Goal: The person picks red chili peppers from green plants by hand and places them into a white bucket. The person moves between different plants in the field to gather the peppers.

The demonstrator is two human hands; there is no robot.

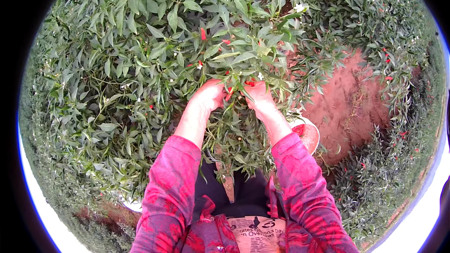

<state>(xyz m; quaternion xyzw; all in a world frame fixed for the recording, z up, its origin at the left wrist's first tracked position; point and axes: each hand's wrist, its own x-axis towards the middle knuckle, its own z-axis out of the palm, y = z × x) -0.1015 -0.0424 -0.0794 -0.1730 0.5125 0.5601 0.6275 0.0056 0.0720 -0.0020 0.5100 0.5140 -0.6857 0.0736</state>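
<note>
Both hands reach into a chilli plant with green leaves, white flowers and red and green pods. My left hand has its fingers curled among the leaves, right beside a red chilli; whether it grips the pod is hidden. My right hand is curled, and red chillies show at its upper edge, apparently held in the fingers. A green chilli hangs in front of that hand. Higher in the foliage stands another red chilli.
A white bucket with red chillies inside stands by my right forearm, partly covered by it. Beyond it lies reddish bare soil. Dense chilli plants surround me. A white object shows beside my left sleeve, mostly hidden.
</note>
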